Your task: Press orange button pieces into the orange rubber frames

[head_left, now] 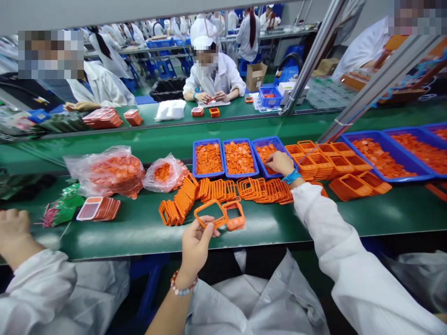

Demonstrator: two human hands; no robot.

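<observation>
My left hand [197, 242] pinches an orange rectangular plastic frame [210, 215] by its near edge, just above the bench. Beside that frame another orange frame [235, 216] lies near the bench's front. My right hand [280, 163], with a blue band at the wrist, reaches into a blue tray [256, 160] of small orange pieces [265, 151]. Its fingers are curled together at the pieces; what they grip is too small to make out. Between my hands and the trays runs a row of orange frames [249, 190] leaning on each other.
Two blue trays [208, 176] of orange pieces stand left of my right hand. Stacked orange housings [335, 160] and larger trays [387, 153] are on the right. Plastic bags [108, 171] and stacked panels [99, 209] lie left, near a co-worker's hand [16, 232]. A person works opposite.
</observation>
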